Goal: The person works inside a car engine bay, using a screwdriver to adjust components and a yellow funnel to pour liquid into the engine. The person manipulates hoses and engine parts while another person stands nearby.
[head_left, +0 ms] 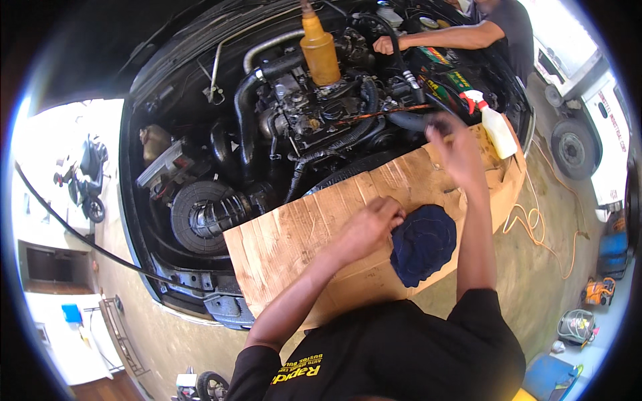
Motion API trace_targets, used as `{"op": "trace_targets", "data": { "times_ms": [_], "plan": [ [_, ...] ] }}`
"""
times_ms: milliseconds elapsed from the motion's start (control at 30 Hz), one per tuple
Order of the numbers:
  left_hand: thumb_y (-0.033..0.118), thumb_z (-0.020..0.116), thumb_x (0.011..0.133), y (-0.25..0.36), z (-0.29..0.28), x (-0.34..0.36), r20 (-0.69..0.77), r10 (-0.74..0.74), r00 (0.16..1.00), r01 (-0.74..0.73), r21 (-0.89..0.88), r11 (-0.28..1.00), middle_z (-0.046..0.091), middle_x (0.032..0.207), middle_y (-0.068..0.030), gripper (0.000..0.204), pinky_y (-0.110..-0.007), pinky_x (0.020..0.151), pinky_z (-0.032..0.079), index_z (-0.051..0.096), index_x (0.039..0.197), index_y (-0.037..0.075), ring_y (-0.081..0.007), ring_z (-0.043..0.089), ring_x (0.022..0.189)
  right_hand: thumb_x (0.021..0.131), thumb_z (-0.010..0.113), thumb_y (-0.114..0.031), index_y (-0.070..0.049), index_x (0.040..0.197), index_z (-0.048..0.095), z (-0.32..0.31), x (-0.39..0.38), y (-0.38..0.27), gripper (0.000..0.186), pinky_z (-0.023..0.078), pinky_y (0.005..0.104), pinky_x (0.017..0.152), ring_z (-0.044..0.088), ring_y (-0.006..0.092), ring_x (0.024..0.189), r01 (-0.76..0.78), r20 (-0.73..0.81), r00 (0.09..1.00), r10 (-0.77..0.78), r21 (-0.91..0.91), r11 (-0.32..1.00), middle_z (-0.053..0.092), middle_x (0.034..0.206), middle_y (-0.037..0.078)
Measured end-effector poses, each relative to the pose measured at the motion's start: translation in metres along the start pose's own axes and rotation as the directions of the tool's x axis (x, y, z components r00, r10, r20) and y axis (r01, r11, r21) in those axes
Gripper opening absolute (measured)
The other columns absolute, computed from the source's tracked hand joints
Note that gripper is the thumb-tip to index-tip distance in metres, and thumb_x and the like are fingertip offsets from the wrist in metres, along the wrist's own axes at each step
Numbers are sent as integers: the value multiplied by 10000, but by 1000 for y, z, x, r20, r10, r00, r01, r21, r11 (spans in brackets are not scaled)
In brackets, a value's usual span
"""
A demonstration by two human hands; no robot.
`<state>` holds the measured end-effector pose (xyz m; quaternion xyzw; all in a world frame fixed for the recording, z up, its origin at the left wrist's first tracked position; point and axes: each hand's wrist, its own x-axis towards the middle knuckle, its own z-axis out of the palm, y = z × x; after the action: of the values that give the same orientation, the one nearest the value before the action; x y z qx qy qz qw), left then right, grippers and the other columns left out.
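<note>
My left hand (376,224) is closed, its fingertips bunched at the edge of a crumpled navy cloth (424,246). Whether those fingers pinch the cloth or something small cannot be told. The cloth lies on a sheet of brown cardboard (294,247) spread over the front of the engine bay. Raised farther right, my right hand (457,152) is slightly blurred, with its fingers curled at a dark piece I cannot identify. A white spray bottle (498,132) with a red trigger head lies tilted on the cardboard beside that hand.
An amber plastic bottle (320,53) stands on the engine (314,107). Another person's hand (384,45) reaches in beside the battery (441,77). A round black air-filter housing (204,217) sits at the left. Orange cord (535,217) lies on the floor near a tire (574,148).
</note>
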<state>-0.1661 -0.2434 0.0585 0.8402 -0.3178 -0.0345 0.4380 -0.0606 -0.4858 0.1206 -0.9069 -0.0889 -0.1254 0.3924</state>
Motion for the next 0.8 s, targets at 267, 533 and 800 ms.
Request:
{"op": "trace_targets", "data": {
  "times_ms": [267,533,800],
  "plan": [
    [198,694,1007,-14,-34,-10,-190,28,981,0,146,989,686,1149,-134,247,-462,851,584,660,1217,73,-339,708,1063,822,796,-51,-33,1139,669,12,-139,-24,341,499,494,975,611,402,1194,21,459,880,122,-295,955,639,1160,175],
    [54,655,1027,-46,-77,15,-478,-234,847,128,-243,961,740,1082,-97,156,-308,743,560,682,1175,11,-174,712,872,949,697,37,14,1169,648,45,-56,-46,227,555,369,889,716,284,965,-18,-123,992,35,138,990,719,1055,161],
    [4,612,1023,-105,-69,9,-774,-211,597,111,-181,977,725,1094,-96,150,-293,709,558,657,1167,1,-163,695,834,973,717,-270,-22,1267,653,212,144,-42,390,537,526,976,648,460,1176,52,21,999,-49,-244,968,658,1223,252]
  ]
}}
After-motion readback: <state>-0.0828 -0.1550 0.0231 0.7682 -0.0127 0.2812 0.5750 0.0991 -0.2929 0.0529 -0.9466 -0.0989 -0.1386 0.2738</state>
